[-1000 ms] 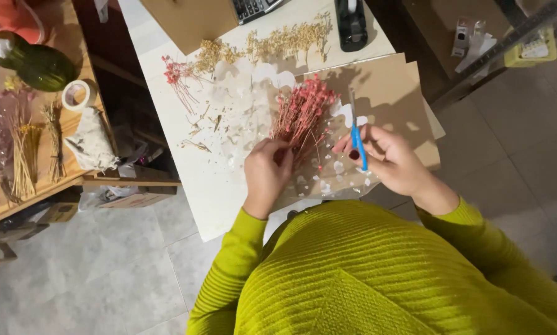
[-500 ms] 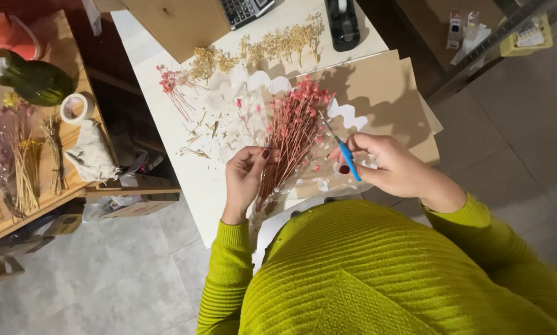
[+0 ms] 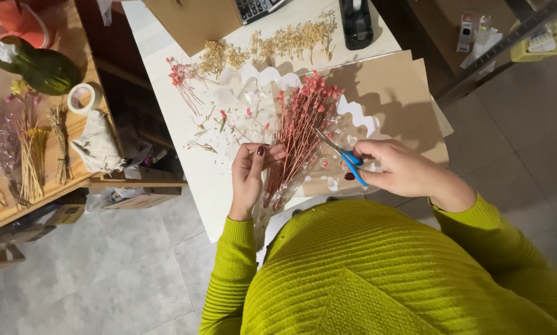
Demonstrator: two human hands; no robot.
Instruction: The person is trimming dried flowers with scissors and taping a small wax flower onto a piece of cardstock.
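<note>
a grey tiled floor fills the lower left of the frame, and your white table [image 3: 167, 80] runs from the centre up to the top edge. nearest you, just left of centre, your left hand [image 3: 249, 177] is closed around the lower stems of a bunch of dried pink flowers [image 3: 300, 127], whose heads fan up toward the middle of the frame. to the right of centre, your right hand [image 3: 393, 167] is clamped on the blue-handled scissors [image 3: 347, 155], blades slightly parted and pointing up-left into the stems. the tips sit close to your left fingertips, so a quick snip could nick them. the stems look brittle; squeezing too hard or cutting through too many at once would probably shatter heads onto the crinkled clear wrap [image 3: 253, 105] and brown card [image 3: 384, 93] beneath. farther up, loose beige sprigs [image 3: 291, 40] lie near the top edge, where a stray sleeve could scatter them. at the far left, a tape roll [image 3: 83, 97] rests on a wooden bench [image 3: 5, 198].
</note>
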